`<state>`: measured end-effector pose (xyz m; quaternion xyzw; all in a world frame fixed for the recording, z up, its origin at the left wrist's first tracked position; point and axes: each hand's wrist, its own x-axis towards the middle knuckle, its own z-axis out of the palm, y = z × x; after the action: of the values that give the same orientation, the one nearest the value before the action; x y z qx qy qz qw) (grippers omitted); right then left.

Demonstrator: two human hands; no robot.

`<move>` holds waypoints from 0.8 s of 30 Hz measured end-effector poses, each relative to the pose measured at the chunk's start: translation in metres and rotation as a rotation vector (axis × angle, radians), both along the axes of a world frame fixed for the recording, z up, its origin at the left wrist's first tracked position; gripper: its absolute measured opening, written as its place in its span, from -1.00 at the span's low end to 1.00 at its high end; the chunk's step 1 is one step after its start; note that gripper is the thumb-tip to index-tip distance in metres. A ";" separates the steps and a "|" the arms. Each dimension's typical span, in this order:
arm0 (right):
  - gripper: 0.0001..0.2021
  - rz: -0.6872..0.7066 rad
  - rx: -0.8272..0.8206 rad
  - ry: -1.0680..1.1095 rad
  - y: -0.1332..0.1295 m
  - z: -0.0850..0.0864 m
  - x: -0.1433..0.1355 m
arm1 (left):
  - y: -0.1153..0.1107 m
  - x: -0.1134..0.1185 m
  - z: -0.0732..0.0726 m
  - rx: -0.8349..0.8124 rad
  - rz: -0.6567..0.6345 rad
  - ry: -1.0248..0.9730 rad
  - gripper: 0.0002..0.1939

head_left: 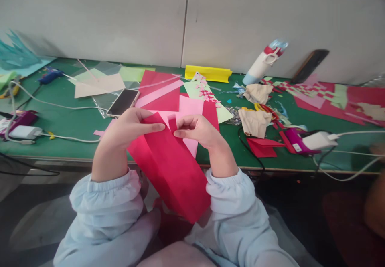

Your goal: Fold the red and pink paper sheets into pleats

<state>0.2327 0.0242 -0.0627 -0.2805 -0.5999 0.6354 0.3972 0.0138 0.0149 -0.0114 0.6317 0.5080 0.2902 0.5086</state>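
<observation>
A large red paper sheet (173,170), creased lengthwise, hangs from my fingers over the table's front edge and my lap. My left hand (132,126) pinches its upper edge between thumb and fingers. Just to the right, my right hand (195,130) is closed on a narrow, raised piece at the same edge; whether this piece is part of the sheet I cannot tell. Pink paper (192,106) and more red paper (162,102) lie behind my hands.
On the green table (66,122) are a phone (123,102), a glue gun (51,75), a yellow folded piece (208,74), a bottle (263,64), cloth gloves (255,122) and power strips with cables (300,140). A second dark phone (311,65) leans on the wall.
</observation>
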 end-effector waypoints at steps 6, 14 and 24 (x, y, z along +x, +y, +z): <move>-0.72 0.000 0.010 0.000 0.002 0.000 -0.001 | 0.000 0.000 0.003 0.001 0.021 0.004 -0.78; -0.73 0.019 0.020 -0.004 0.000 0.002 0.000 | 0.003 -0.006 0.000 -0.006 0.002 -0.026 -0.76; -0.71 0.039 -0.036 -0.022 0.005 -0.005 0.001 | 0.006 -0.009 -0.002 -0.003 0.048 -0.017 -0.74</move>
<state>0.2340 0.0289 -0.0674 -0.2830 -0.5981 0.6505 0.3729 0.0045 0.0207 -0.0132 0.6162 0.5192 0.3070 0.5066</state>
